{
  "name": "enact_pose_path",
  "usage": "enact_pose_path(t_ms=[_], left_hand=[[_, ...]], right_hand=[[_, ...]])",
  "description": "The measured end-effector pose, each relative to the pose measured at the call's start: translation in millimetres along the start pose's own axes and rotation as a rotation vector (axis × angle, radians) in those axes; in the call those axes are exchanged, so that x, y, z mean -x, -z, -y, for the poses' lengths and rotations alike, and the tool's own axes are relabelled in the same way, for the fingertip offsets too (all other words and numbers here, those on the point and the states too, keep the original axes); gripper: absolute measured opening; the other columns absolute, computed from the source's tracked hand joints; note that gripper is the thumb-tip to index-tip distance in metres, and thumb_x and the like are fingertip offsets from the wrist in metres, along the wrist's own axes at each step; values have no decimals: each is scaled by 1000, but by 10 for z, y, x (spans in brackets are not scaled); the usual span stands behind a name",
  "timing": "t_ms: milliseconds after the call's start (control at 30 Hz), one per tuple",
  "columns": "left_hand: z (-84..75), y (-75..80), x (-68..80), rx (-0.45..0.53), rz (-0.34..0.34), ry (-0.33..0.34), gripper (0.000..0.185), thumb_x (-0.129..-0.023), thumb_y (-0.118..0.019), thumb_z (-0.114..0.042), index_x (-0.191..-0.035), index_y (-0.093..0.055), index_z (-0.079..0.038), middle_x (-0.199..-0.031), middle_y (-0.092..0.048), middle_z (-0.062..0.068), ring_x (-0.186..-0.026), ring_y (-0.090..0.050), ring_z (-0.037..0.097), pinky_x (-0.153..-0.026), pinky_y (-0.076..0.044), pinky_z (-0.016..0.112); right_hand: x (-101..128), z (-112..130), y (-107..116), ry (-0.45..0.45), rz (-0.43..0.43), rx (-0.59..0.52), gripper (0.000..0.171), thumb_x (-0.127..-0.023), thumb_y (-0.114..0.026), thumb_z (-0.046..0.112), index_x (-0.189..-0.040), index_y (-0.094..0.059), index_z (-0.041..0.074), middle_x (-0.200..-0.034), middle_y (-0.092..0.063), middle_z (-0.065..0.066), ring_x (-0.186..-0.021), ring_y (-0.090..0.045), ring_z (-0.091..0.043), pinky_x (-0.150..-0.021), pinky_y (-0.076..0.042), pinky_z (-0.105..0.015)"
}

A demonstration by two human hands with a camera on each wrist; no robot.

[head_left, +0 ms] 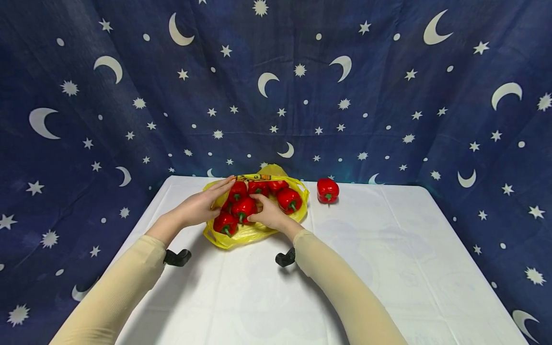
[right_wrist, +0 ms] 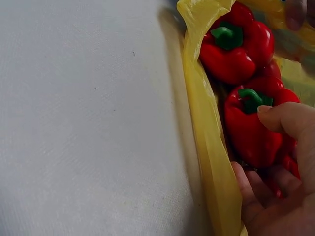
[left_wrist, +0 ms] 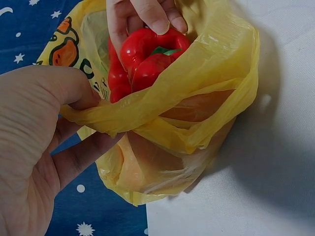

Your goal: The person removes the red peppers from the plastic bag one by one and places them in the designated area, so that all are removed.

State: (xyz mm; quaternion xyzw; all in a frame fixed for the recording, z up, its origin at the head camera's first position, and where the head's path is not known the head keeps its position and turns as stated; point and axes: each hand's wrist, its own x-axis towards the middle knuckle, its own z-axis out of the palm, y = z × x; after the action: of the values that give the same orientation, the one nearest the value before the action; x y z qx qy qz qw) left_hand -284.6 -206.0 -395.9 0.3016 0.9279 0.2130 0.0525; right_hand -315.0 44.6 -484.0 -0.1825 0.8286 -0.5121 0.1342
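- Head view: a yellow plastic bag (head_left: 254, 231) lies open on the white table (head_left: 388, 268), near its far edge, with several red bell peppers (head_left: 289, 199) inside
- Head view: the left hand (head_left: 199, 207) rests at the bag's left rim, fingers stretched toward the printed band along the far edge; the right hand (head_left: 268, 213) reaches into the bag mouth from the near side, fingers against a pepper in the middle (head_left: 244, 208)
- Head view: one more loose pepper (head_left: 327, 189) stands on the table just right of the bag, apart from it; a dark blue cloth with moons and stars (head_left: 388, 96) hangs behind
- Left wrist view: the left hand (left_wrist: 34, 147) pinches a gathered fold of the yellow bag (left_wrist: 197, 98) between thumb and fingers, so it is clamped on the plastic; the other hand's fingertips (left_wrist: 155, 19) press on a red pepper (left_wrist: 147, 59) inside
- Right wrist view: the right hand (right_wrist: 280, 187) curls round a red pepper (right_wrist: 256, 128), thumb over its top beside the green stem, fingers beneath; a second pepper (right_wrist: 236, 44) lies just beyond it, and the bag's yellow rim (right_wrist: 206, 137) runs between the peppers and the white table (right_wrist: 88, 123)
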Motion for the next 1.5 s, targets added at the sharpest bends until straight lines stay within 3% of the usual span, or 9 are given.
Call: enact_pose_path(t_ms=[300, 533, 633, 767, 867, 1100, 1300, 1500], left_hand=[[-13, 8, 10, -1, -3, -7, 95, -88, -70, 6, -165, -22, -22, -172, -8, -7, -148, -33, 29, -91, -55, 42], [-16, 8, 8, 1, -1, -2, 96, -88, -70, 6, -165, -21, -23, -171, -7, -9, -150, -31, 28, -94, -54, 45], [-17, 8, 11, 3, 1, -1, 96, -88, -70, 6, -165, -22, -23, -171, -7, -8, -150, -31, 29, -95, -53, 45], [-14, 6, 14, 2, -1, -5, 95, -88, -70, 6, -165, -22, -22, -172, -8, -5, -149, -33, 30, -92, -55, 43], [-8, 4, 14, -4, -6, -12, 95, -87, -70, 6, -165, -22, -22, -172, -9, -2, -148, -34, 30, -90, -56, 42], [0, 6, 15, -15, -9, -11, 95, -87, -70, 6, -165, -22, -22, -171, -7, -9, -149, -33, 28, -91, -55, 41], [1, 11, 12, -18, -6, -8, 94, -87, -71, 6, -165, -23, -20, -171, -8, -7, -147, -36, 29, -92, -55, 43], [0, 13, 14, -15, -5, -7, 95, -88, -70, 5, -165, -22, -21, -172, -8, -6, -148, -34, 29, -94, -54, 44]], right_hand=[[2, -19, 88, -9, 71, -43, 75, -89, -72, 10, -157, -42, 20, -154, -47, -6, -130, -53, -27, -104, -48, -39], [-1, -31, 82, 1, 50, -124, 68, -90, -63, 4, -154, -47, 17, -151, -49, -8, -131, -52, -29, -98, -51, -38], [6, -31, 57, -14, 32, -126, 70, -90, -70, 15, -155, -45, 17, -150, -50, -8, -130, -53, -29, -99, -51, -39], [4, -19, -3, -26, 4, -82, 84, -86, -81, 38, -157, -40, 14, -152, -48, -9, -133, -51, -28, -106, -46, -41], [-5, 4, -64, -27, -27, -33, 92, -84, -82, 44, -157, -38, 12, -153, -45, -10, -137, -46, -28, -111, -41, -43], [-36, 42, -165, -36, -114, 76, 92, -81, -84, 45, -152, -39, 7, -151, -47, -14, -138, -46, -29, -114, -37, -45], [-32, 48, -144, -45, -90, 11, 84, -82, -83, 37, -149, -42, 7, -148, -49, -13, -136, -47, -29, -113, -38, -47], [-31, 44, -155, -50, -102, -26, 93, -80, -86, 41, -153, -39, 8, -151, -46, -13, -138, -44, -29, -114, -36, -47]])
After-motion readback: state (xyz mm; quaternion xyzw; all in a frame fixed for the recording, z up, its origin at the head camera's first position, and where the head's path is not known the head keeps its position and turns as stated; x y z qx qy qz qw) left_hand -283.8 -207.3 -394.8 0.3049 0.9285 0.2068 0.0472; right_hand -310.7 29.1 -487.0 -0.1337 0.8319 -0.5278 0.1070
